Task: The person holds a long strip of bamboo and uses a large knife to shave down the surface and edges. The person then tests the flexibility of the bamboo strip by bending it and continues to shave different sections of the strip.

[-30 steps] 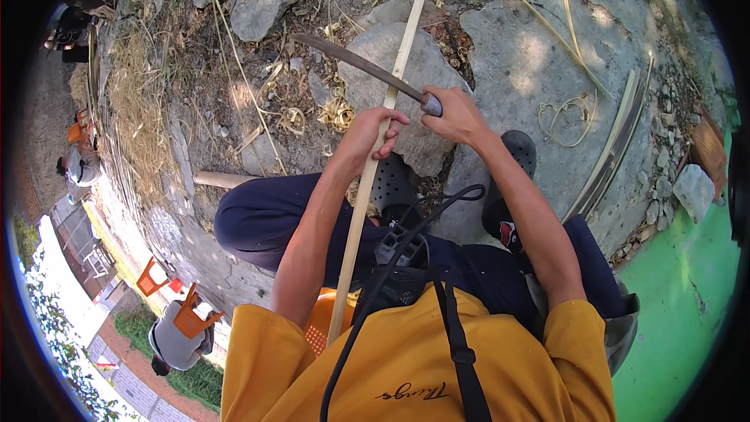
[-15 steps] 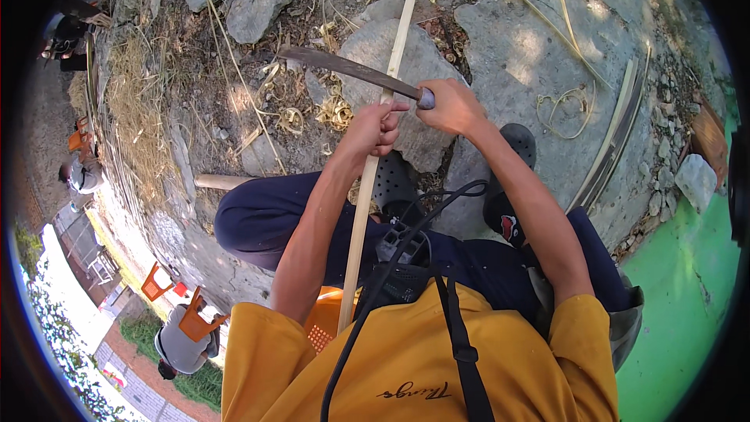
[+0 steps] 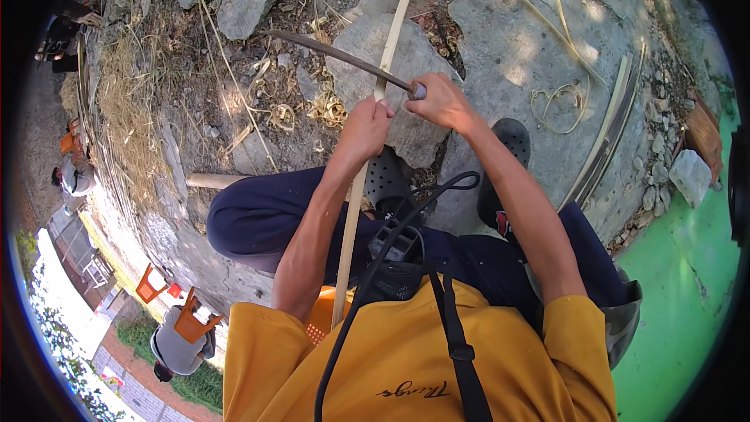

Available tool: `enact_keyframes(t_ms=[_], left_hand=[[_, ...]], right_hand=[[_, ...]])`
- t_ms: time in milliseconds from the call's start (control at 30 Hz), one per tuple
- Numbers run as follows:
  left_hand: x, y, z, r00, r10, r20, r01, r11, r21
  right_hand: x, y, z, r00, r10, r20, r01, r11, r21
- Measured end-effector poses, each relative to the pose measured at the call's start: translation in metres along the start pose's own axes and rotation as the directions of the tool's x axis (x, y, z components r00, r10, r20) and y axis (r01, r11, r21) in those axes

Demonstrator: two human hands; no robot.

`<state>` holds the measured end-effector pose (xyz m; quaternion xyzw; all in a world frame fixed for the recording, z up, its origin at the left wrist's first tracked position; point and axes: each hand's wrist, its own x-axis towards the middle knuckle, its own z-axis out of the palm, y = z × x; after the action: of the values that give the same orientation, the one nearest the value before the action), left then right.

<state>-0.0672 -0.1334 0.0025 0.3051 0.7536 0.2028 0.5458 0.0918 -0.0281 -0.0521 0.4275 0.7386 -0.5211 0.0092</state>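
Observation:
My left hand [image 3: 366, 129] is closed around a long pale strip [image 3: 400, 17], bamboo or wood, that slants from my lap out over a flat stone. In my right hand [image 3: 440, 100] is the handle of a knife with a long dark blade [image 3: 336, 54]. The blade lies across the strip just beyond my left hand, pointing to the left, and seems to touch it. My left thumb is near the blade. Curled pale shavings [image 3: 328, 112] lie on the ground left of the stone.
More long strips [image 3: 605, 137] lie on the rock at right. A thin strip [image 3: 539, 16] lies farther off. A round wooden handle [image 3: 212, 180] rests beside my left knee. Loose stones [image 3: 251, 6] are at far left. People and orange chairs [image 3: 191, 322] are in the left background.
My left index finger, stretched out before, is now curled in around the strip. The blade has turned and looks narrower, and its handle end has come slightly lower and to the left.

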Motion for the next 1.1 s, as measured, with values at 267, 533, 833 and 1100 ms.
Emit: enact_keyframes(t_ms=[267,533,833,1100], left_hand=[[-0.024,0.034,-0.015,0.967,-0.133,0.218,0.215,0.885,-0.414],[-0.028,0.036,-0.015,0.960,-0.147,0.239,0.240,0.870,-0.431],[-0.024,0.032,-0.018,0.978,-0.136,0.157,0.190,0.891,-0.412],[-0.035,0.034,-0.018,0.961,-0.150,0.232,0.246,0.849,-0.468]], right_hand=[[-0.006,-0.015,-0.004,0.998,0.049,-0.026,-0.047,0.998,0.049],[-0.005,-0.012,-0.005,0.999,-0.002,0.039,-0.001,0.997,0.080],[0.009,-0.020,-0.001,0.996,-0.081,-0.045,0.080,0.997,-0.018],[0.002,-0.025,-0.015,1.000,0.002,0.002,-0.002,1.000,-0.008]])
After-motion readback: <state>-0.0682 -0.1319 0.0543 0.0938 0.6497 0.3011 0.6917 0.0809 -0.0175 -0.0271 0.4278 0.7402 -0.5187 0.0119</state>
